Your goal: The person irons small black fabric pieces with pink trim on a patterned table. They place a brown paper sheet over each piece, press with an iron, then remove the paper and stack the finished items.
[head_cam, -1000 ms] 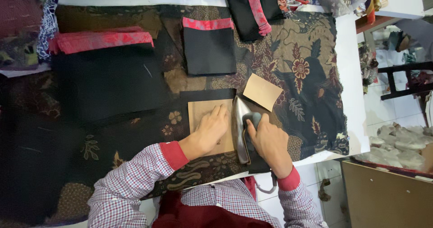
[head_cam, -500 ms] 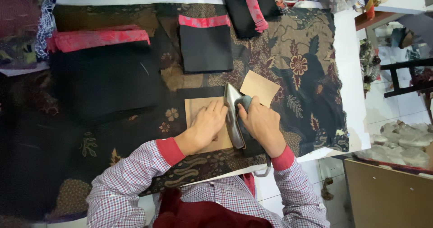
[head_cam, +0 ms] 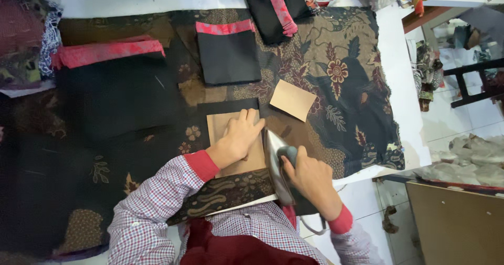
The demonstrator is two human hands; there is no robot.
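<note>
The left hand (head_cam: 239, 139) lies flat on a tan card (head_cam: 231, 162), fingers (head_cam: 251, 119) spread and pressing down; the card sits on a black cloth piece (head_cam: 228, 107) whose far edge shows as a dark band just beyond the fingertips. The right hand (head_cam: 310, 178) is wrapped around the handle of an iron (head_cam: 277, 165), fingers curled shut on it, and the iron stands just right of the card, tilted on its edge with the soleplate facing the left hand. All this lies on a brown patterned cloth (head_cam: 341, 76) spread over the white worktop (head_cam: 399, 60). A second, smaller tan card (head_cam: 293, 100) lies loose just far-right of the first, apart from it. Farther off sits a black pocket with a red band (head_cam: 228, 52), and at far left a larger black piece with a red edge (head_cam: 107, 52).

To do the pressing well, I judge the card should stay square to the black edge, held firm so it cannot slip as the iron comes in. The fingertips sit close to the soleplate's path, so they ought to draw back along the card ahead of the heat. The iron's cord (head_cam: 310, 225) hangs off the near edge and could tug the stroke
</note>
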